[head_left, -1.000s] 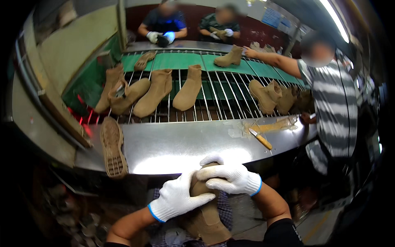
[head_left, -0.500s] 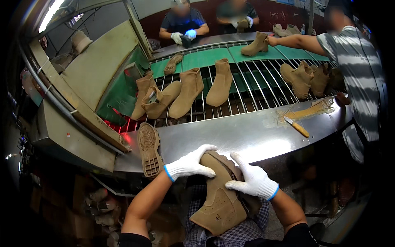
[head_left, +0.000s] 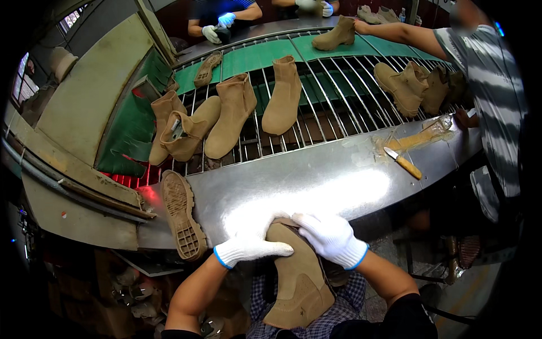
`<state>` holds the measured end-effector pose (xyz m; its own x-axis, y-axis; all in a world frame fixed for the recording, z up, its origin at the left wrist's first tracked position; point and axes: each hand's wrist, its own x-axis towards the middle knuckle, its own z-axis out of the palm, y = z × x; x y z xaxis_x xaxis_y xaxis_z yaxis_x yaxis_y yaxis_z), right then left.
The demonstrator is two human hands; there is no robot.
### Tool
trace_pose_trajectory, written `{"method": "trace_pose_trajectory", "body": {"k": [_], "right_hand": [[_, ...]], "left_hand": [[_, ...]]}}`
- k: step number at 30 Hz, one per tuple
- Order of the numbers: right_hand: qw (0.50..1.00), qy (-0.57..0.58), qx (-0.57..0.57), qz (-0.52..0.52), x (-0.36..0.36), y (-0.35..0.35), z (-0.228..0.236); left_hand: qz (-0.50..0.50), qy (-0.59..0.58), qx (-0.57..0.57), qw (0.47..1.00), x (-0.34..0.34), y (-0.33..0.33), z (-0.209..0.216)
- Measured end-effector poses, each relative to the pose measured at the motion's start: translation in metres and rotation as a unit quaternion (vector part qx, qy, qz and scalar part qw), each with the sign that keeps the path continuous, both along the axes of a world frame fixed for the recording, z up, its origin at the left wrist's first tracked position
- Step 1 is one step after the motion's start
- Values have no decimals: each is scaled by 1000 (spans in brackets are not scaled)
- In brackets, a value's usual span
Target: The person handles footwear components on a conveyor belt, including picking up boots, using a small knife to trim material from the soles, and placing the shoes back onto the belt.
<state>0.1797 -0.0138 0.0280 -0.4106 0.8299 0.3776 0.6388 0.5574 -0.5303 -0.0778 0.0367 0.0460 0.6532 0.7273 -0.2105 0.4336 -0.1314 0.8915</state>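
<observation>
- Head view: left hand [head_left: 254, 240] closes around the toe of a tan boot [head_left: 299, 279], thumb across its upper.
- Right hand [head_left: 332, 240] grips the toe's other edge, thumb hidden.
- Boot lies over checked cloth [head_left: 351, 296], toe toward metal table [head_left: 254, 195].

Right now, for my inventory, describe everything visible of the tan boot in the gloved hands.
The tan boot looks suede-like, with panel seams and a small dark mark toward its lower end. It is held over checked cloth, toe end toward the metal counter. The left hand holds its upper left, the right hand its upper right; its other side is hidden.
</observation>
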Motion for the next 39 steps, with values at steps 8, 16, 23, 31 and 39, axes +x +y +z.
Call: {"method": "trace_pose_trajectory", "body": {"k": [8, 16, 23, 31, 39], "right_hand": [[976, -60, -206, 26, -11, 56, 11], [927, 140, -347, 7, 44, -10, 39], [941, 26, -339, 11, 35, -34, 17], [982, -119, -148, -14, 9, -77, 35], [981, -3, -186, 45, 14, -31, 17]], "left_hand": [[27, 59, -4, 998, 12, 2, 7], [8, -8, 189, 982, 9, -8, -2], [-24, 30, 302, 953, 45, 8, 24], [122, -31, 352, 928, 53, -10, -6], [362, -201, 33, 910, 56, -20, -33]]}}
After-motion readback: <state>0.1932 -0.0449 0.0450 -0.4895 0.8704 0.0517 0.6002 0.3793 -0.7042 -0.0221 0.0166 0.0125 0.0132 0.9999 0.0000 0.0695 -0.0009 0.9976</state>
